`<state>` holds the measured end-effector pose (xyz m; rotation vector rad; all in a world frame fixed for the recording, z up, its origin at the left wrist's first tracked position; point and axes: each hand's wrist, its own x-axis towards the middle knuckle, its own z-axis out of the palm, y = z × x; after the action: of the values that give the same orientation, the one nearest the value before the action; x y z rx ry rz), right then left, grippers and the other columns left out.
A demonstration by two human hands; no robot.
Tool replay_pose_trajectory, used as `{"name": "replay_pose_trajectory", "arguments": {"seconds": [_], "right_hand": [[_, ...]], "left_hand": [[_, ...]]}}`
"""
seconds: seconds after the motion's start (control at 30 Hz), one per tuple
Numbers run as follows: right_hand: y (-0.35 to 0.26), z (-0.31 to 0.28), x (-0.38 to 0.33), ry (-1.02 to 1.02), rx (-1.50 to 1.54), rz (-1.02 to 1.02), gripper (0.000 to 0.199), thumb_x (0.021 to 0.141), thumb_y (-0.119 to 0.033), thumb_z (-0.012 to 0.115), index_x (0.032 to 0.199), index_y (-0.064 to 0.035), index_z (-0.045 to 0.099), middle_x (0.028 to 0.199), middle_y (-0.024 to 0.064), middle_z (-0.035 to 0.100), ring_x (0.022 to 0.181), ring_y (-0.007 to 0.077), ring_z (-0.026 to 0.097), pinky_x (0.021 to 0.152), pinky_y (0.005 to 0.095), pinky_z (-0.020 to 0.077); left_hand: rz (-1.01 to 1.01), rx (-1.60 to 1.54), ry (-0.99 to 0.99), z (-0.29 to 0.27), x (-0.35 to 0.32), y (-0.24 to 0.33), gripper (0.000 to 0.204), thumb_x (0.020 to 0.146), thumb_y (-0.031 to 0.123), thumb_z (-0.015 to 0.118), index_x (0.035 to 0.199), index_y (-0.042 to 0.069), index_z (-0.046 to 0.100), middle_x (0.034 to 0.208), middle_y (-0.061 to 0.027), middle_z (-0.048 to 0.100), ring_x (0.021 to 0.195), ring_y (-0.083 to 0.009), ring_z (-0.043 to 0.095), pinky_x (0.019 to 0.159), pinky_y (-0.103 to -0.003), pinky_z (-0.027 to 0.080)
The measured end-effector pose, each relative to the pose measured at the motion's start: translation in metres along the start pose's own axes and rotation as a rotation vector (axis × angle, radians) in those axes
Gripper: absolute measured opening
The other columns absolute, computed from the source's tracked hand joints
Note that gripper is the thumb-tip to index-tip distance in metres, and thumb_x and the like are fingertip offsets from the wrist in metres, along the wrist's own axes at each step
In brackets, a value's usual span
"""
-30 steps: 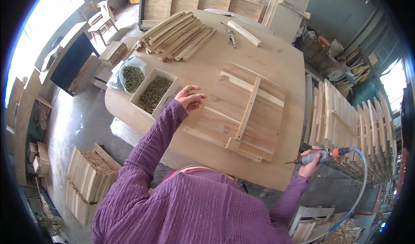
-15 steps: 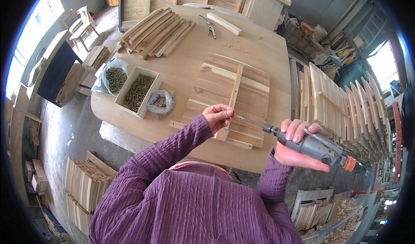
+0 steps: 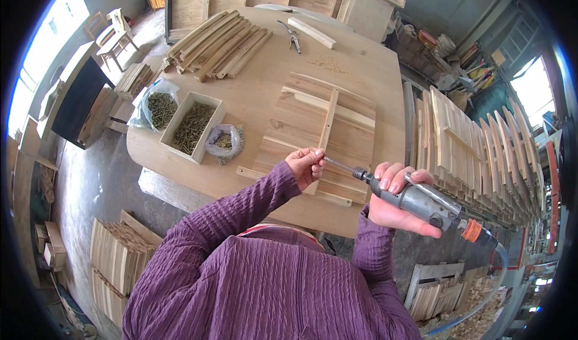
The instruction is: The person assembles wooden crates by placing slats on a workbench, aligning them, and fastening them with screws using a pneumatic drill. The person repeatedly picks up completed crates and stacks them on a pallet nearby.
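My right hand (image 3: 394,198) grips a grey pneumatic screwdriver (image 3: 421,200) with an orange fitting and a clear hose at its rear. Its long bit points left toward my left hand (image 3: 306,165), whose fingers are pinched at the bit's tip, seemingly on a small screw. Both hands hover over the near edge of a wooden slat panel (image 3: 319,132), which lies flat on the round wooden table (image 3: 259,93) with a narrow batten (image 3: 328,120) across its boards.
A wooden box of screws (image 3: 192,126) and two plastic bags of screws (image 3: 158,106) sit left of the panel. Loose slats (image 3: 220,36) and pliers (image 3: 292,36) lie at the far side. Finished panels (image 3: 469,147) stand stacked on the right; more slat stacks (image 3: 114,255) rest on the floor.
My left hand came back from the screw box to the panel's near edge. My right hand brought the screwdriver up from the right, so its bit meets the left fingers.
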<state>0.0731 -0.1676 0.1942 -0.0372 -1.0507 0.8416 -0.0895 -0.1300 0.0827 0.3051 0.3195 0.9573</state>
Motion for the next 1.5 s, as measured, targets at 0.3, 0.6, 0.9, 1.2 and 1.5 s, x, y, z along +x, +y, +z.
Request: {"name": "replay_pose_trajectory", "arguments": {"seconds": [0.3,0.6,0.9,1.2,1.5], "right_hand": [[0.009,0.010,-0.010,0.021,-0.067,0.020,0.092,0.055,-0.088,0.039,0.095,-0.0051,0.048,0.060,0.0040,0.049,0.053,0.0164,0.047,0.052,0.0316,0.0381],[0.005,0.004,-0.005,-0.059,-0.010,-0.035,0.095,0.056,-0.086,0.041,0.100,-0.0025,0.044,0.064,0.0074,0.050,0.058,0.0206,0.050,0.059,0.0362,0.0414],[0.008,-0.002,-0.005,-0.022,0.038,-0.023,0.094,0.056,-0.085,0.043,0.100,-0.0022,0.045,0.066,0.0074,0.051,0.059,0.0209,0.050,0.059,0.0365,0.0409],[0.012,-0.008,-0.002,0.012,-0.007,-0.056,0.095,0.055,-0.086,0.042,0.100,-0.0019,0.046,0.065,0.0068,0.051,0.059,0.0204,0.050,0.059,0.0364,0.0411],[0.000,-0.022,0.003,0.038,-0.131,-0.113,0.095,0.055,-0.087,0.041,0.099,-0.0023,0.046,0.064,0.0062,0.051,0.057,0.0197,0.050,0.058,0.0359,0.0419]], "left_hand": [[-0.111,-0.080,0.099,0.008,-0.002,-0.007,0.021,0.088,0.025,0.053,0.078,0.007,0.054,0.061,0.0005,0.052,0.050,-0.0057,0.040,0.046,-0.020,0.034],[0.001,-0.139,0.070,0.011,0.001,-0.004,0.025,0.091,0.028,0.047,0.076,0.010,0.055,0.061,0.0007,0.057,0.047,-0.0063,0.039,0.047,-0.021,0.034],[0.079,-0.160,0.156,0.022,-0.004,-0.008,0.022,0.090,0.024,0.049,0.075,0.008,0.054,0.062,0.0007,0.057,0.049,-0.0062,0.040,0.048,-0.020,0.034],[-0.060,0.066,0.051,0.024,-0.012,-0.014,0.037,0.091,0.038,0.044,0.091,0.004,0.060,0.068,-0.0054,0.060,0.052,-0.0131,0.048,0.049,-0.025,0.038],[0.143,0.788,0.467,-0.051,-0.044,0.017,0.059,0.080,-0.002,0.032,0.135,0.012,0.019,0.081,-0.0111,0.061,0.047,-0.0094,0.048,0.044,-0.021,0.042]]}}
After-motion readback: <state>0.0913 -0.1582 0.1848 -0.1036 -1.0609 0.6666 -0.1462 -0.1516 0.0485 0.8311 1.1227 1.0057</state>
